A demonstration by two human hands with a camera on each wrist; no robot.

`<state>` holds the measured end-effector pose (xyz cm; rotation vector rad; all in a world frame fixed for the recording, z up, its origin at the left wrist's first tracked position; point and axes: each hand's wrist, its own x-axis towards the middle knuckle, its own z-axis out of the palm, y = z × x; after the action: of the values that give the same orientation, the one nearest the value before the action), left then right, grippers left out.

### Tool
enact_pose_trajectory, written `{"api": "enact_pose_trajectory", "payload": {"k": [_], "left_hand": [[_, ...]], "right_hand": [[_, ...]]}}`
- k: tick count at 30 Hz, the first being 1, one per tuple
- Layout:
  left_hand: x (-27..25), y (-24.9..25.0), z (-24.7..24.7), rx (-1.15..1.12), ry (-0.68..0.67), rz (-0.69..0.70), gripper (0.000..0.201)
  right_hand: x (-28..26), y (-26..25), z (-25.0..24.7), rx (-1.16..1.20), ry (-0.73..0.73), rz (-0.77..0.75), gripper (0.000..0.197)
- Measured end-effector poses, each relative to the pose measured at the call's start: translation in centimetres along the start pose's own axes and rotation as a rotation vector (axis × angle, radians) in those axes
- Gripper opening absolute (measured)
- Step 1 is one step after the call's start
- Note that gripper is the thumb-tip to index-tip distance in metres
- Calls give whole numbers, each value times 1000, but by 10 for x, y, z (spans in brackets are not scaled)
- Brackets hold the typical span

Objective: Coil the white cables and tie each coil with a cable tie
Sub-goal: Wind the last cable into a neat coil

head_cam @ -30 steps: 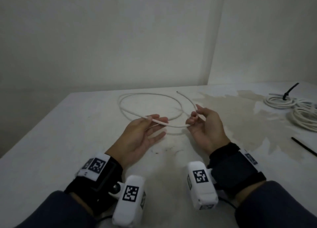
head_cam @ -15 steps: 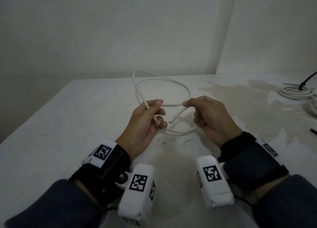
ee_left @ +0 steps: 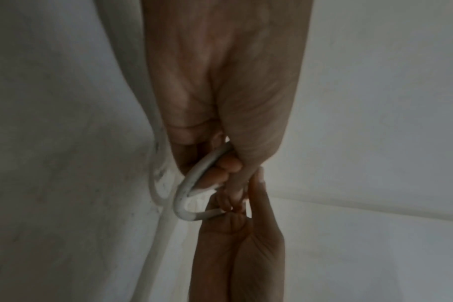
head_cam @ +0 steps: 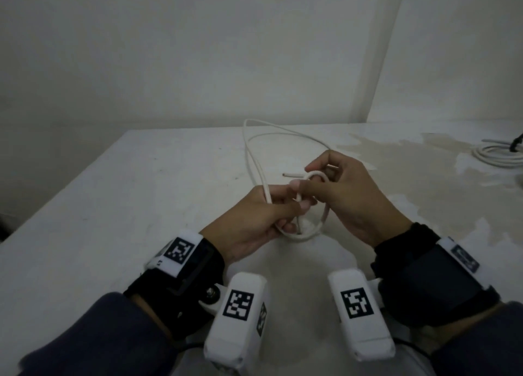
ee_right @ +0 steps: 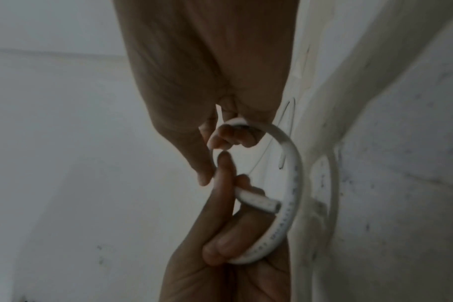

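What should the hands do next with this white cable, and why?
Probably lay another small loop onto the left hand. The white cable has one small loop held between both hands, the right hand pinching its top, but a long slack loop still runs out over the table. The free end sticks out uncoiled.

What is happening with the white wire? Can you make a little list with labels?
cable: white cable, part looped on the table, part lifted
left hand: left hand grips the cable strands
right hand: right hand pinches a small loop of the cable
cable end: cut end sticks out by the fingers
other coil: another white coil at the far right, with a black tie on it
table: white table, stained on the right
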<state>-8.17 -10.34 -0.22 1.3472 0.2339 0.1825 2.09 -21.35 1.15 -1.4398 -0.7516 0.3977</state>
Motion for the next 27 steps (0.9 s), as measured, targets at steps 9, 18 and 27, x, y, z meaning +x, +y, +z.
{"api": "enact_pose_trajectory", "payload": {"k": [9,18,27], "left_hand": [[1,3,-4,-251,157,93,11],[6,4,-6,-337,216,71,12],[4,6,-6,-415,46,83,19]], "right_hand": [[-7,-4,1,-20,-328,192,79],[-4,-6,-1,144,-173,174,79],[1,-3,-7,440,-14,229,76]]}}
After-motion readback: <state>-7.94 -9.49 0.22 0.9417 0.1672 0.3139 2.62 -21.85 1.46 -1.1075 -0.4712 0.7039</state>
